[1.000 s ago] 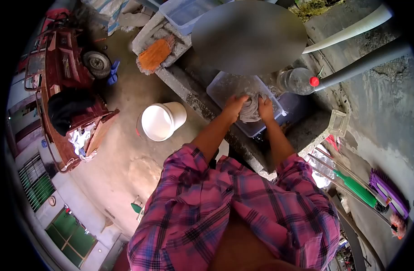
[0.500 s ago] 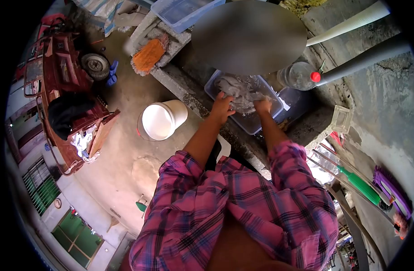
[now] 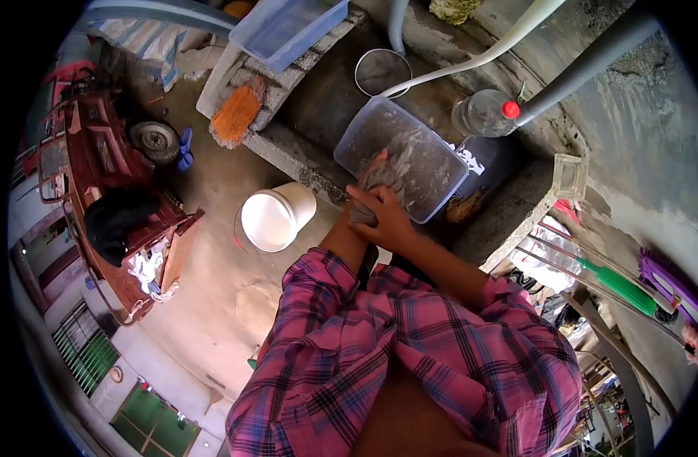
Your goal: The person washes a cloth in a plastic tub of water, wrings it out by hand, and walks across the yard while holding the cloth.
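- the right hand (image 3: 384, 218), near the middle of the frame, is clasped on a bunched grey cloth (image 3: 384, 181), with its fingers reaching across toward the left wrist.
- the left hand (image 3: 381, 157) lies mostly under the cloth; a few fingers show past the folds, and i cannot tell how firmly it grips.
- the grey cloth is gathered around the hands, at the near left side of a clear bluish tub (image 3: 439, 169) in the centre of the frame.
- cloudy liquid shows in the tub, which sits inside a dark concrete basin (image 3: 307, 169).
- a pale hose (image 3: 482, 55) comes down from the upper right and ends near a round hoop (image 3: 383, 73), above the tub in the frame.
- a big clear bottle (image 3: 478, 114) with a red cap lies right of the hoop, beside a grey pipe (image 3: 585, 72).
- at upper left of centre, a blue plastic bin (image 3: 288, 34) rests on the ledge, with an orange scrubber (image 3: 237, 116) nearby at the ledge's end.
- a white bucket (image 3: 276, 217) stands on the floor left of the arms.
- blue slippers (image 3: 185, 150) lie farther left, by the wheel of a red vehicle (image 3: 97, 145).
- a green-handled tool (image 3: 617, 286) and a purple brush (image 3: 672, 286) are at the right edge.
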### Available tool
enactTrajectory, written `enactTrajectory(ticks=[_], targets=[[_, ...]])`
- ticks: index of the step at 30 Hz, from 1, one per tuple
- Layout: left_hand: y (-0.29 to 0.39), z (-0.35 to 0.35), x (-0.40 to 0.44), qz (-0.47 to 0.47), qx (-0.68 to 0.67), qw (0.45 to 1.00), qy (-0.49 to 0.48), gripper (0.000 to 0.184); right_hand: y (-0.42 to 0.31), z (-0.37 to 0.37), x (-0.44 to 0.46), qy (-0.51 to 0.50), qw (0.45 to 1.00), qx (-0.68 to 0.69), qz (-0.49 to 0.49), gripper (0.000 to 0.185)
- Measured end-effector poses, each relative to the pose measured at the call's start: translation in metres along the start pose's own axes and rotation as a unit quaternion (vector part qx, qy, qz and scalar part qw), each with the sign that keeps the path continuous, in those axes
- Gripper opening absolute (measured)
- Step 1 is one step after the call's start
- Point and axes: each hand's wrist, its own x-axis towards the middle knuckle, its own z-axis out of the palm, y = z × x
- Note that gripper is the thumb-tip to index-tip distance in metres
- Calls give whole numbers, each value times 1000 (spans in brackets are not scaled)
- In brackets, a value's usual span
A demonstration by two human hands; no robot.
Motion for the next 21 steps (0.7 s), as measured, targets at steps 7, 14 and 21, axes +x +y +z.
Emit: enactTrajectory(ticks=[7,14,21], targets=[[-6,29,-7,96,170,976,101,24,96,-14,40,176,962,-193,85,29],[0,-4,10,115,166,969,142,43,204,-43,59,248,948,10,198,43],[11,-12,1,39,198,948,248,73,241,5,42,-25,886,-373,275,47]])
